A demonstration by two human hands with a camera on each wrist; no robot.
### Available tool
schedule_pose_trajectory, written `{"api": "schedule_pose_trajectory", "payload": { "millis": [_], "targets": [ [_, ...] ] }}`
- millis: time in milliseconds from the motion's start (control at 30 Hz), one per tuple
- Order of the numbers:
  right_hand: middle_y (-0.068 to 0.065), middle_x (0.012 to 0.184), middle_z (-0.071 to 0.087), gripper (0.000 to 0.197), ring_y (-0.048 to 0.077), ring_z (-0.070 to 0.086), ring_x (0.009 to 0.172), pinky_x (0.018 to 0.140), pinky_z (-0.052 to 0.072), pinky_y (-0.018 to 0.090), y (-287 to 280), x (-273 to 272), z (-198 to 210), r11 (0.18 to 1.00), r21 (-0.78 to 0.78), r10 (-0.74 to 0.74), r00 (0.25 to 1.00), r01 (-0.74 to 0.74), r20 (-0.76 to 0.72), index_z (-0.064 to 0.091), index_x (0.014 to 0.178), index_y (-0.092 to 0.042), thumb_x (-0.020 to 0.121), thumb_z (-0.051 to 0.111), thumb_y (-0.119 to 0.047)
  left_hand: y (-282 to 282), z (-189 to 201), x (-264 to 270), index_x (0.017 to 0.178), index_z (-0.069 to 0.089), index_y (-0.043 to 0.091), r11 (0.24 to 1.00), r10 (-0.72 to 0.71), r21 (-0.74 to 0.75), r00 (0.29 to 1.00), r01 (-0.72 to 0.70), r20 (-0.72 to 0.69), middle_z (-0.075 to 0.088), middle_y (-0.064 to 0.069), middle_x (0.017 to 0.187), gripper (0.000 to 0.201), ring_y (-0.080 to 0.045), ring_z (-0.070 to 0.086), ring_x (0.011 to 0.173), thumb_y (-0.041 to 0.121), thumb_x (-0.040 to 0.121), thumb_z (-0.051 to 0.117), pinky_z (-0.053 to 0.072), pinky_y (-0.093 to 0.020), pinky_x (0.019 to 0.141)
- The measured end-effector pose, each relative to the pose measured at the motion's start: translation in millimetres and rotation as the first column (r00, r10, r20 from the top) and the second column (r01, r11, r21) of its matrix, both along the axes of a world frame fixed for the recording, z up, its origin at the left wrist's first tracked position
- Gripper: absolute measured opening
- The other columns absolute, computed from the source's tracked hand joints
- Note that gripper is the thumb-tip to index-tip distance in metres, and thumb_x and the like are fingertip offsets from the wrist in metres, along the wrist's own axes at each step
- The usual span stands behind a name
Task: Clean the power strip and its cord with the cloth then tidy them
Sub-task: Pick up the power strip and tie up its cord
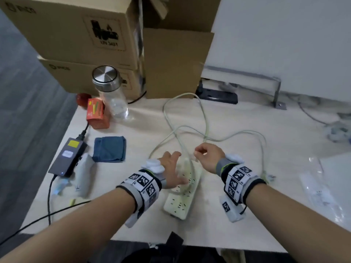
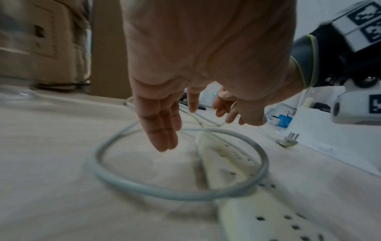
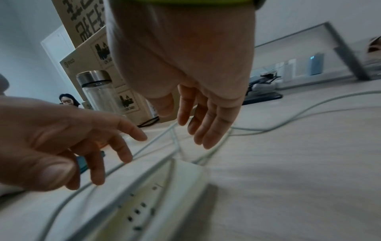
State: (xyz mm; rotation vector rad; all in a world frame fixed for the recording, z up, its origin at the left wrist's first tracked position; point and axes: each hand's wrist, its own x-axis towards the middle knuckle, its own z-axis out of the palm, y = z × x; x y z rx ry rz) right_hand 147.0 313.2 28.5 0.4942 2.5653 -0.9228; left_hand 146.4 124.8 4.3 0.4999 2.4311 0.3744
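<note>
Nearest me: the power strip (image 1: 181, 194) lies flat on the pale table (image 1: 237, 215), long axis running away from the near edge, sockets up. One loop of its cord (image 1: 206, 128) is draped over the strip's top face; the left wrist view shows that loop as a ring lying partly on the strip and partly on the table.

My left hand (image 1: 171, 170) hovers over the strip's far half, fingers straight and spread, holding nothing. Can't tell whether a fingertip touches the strip or cord; motion blur there.

My right hand (image 1: 208, 157) is just beside it to the right, above the strip's far end. Fingers loosely bent, hanging down, nothing in them in the right wrist view. In the head view the thumb and forefinger look close together near a cord strand, but I see no grip.

Further out, the rest of the cord sprawls in big loose loops across mid-table, and its plug (image 2: 287, 140) lies to the right.

The cloth (image 1: 109, 149), blue and folded, lies flat well left of the strip, untouched. A black power adapter (image 1: 67, 157) sits left of it.

Beyond that: an orange box (image 1: 96, 113), a clear bottle (image 1: 112, 92) with a metal lid, then stacked cardboard boxes (image 1: 79, 35) at the far edge.
</note>
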Motion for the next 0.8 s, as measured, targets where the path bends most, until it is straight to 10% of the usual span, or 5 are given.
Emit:
{"api": "schedule_pose_trajectory", "payload": {
  "millis": [333, 567, 800],
  "targets": [
    [0.003, 0.137, 0.043, 0.039, 0.024, 0.046, 0.122, 0.098, 0.042, 0.037, 142.1, 75.1, 6.9, 0.948, 0.315, -0.032, 0.998, 0.045, -0.045, 0.05, 0.129, -0.025, 0.092, 0.055, -0.038, 73.3, -13.7, 64.0, 0.141, -0.027, 0.035, 0.972, 0.087, -0.219, 0.996, -0.087, -0.011, 0.033, -0.013, 0.128, 0.132, -0.031, 0.04, 0.114, 0.087, 0.05, 0.054, 0.045, -0.045, 0.087],
    [0.005, 0.141, 0.029, 0.06, 0.03, 0.044, 0.123, 0.099, 0.044, 0.041, 209.4, 115.8, -15.4, 0.94, 0.328, -0.146, 0.981, 0.096, 0.131, 0.035, 0.139, -0.035, 0.086, 0.062, -0.042, 96.7, -16.3, 79.5, 0.145, -0.021, 0.035, 0.932, 0.207, -0.276, 0.97, -0.236, -0.13, 0.036, -0.008, 0.125, 0.112, -0.027, 0.04, 0.109, 0.048, 0.072, 0.064, 0.045, -0.039, 0.08],
    [0.009, 0.136, 0.036, 0.058, 0.033, 0.057, 0.105, 0.088, 0.05, 0.038, 230.3, 125.3, -36.0, 0.956, 0.294, -0.051, 0.978, -0.012, 0.204, 0.035, 0.139, -0.029, 0.088, 0.06, -0.038, 126.2, -11.8, 96.5, 0.144, -0.013, 0.032, 0.943, 0.228, -0.203, 0.958, -0.262, -0.176, 0.038, -0.007, 0.123, 0.106, -0.027, 0.04, 0.108, 0.047, 0.07, 0.062, 0.045, -0.042, 0.085]
  ]
}}
